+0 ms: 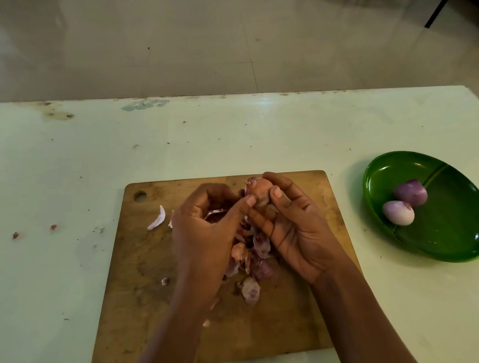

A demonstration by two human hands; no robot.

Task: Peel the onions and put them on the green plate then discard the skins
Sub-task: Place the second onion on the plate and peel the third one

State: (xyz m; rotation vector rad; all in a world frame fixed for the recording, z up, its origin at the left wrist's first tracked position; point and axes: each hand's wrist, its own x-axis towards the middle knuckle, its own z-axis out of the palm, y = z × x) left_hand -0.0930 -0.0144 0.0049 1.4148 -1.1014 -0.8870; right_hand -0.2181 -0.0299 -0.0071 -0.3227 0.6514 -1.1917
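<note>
Head view looks down on a wooden cutting board (145, 305) lying on a pale table (57, 168), with both hands raised just above it. The right hand (294, 228) grips a small red onion (259, 194) between thumb and fingertips, its brownish papery coat apparently intact. The left hand (207, 221) is curled, its thumb tip pressed to the onion's side and seemingly pinching at the skin. Whether a flap has lifted cannot be told. Under the hands a heap of loose skins (250, 255) lies on the board, and a few scraps sit apart on the wood and table. To the right, well apart from the board, the green plate (453, 220) carries two peeled onions (410, 193) touching each other. The bulb should be light and firm but turn slick once bared. The dry coat is brittle and likely to tear, so the best purchase is probably at the tip end, where it is loosest.
</note>
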